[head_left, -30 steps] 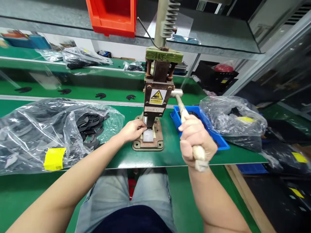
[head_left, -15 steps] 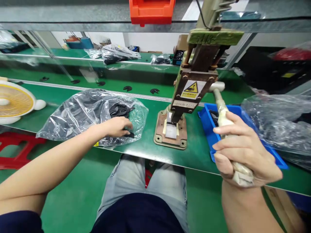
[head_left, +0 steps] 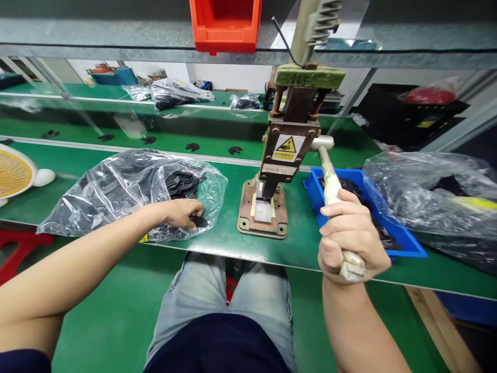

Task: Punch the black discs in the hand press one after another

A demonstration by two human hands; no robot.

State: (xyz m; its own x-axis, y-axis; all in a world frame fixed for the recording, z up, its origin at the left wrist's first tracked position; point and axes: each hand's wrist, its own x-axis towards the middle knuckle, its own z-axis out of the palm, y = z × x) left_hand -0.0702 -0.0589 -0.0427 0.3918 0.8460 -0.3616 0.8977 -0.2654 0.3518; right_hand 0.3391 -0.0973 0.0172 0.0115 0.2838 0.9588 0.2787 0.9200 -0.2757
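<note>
My left hand [head_left: 181, 212] is at the mouth of a clear plastic bag [head_left: 116, 181] of dark flat pieces, its fingers closed on one black piece [head_left: 199, 221]. More black pieces [head_left: 181, 184] show just above the hand. My right hand [head_left: 353, 235] is wrapped round the taped lever handle [head_left: 330, 181] of a hand press [head_left: 291, 145]. The press stands to the right of the bag. A pale block [head_left: 263, 211] sits on its base plate [head_left: 244, 220] under the ram, with no black piece visible on it.
Right of the press is a blue bin [head_left: 407, 248] with black pieces, beside another plastic bag [head_left: 435, 191]. A fan [head_left: 15, 173] stands at the left. Several black pieces lie in a row on the far green surface [head_left: 171, 124]. An orange bin [head_left: 227, 26] hangs above.
My left hand has closed on a black piece at the bag. The view has shifted, so the press appears further left. My right hand still grips the lever handle.
</note>
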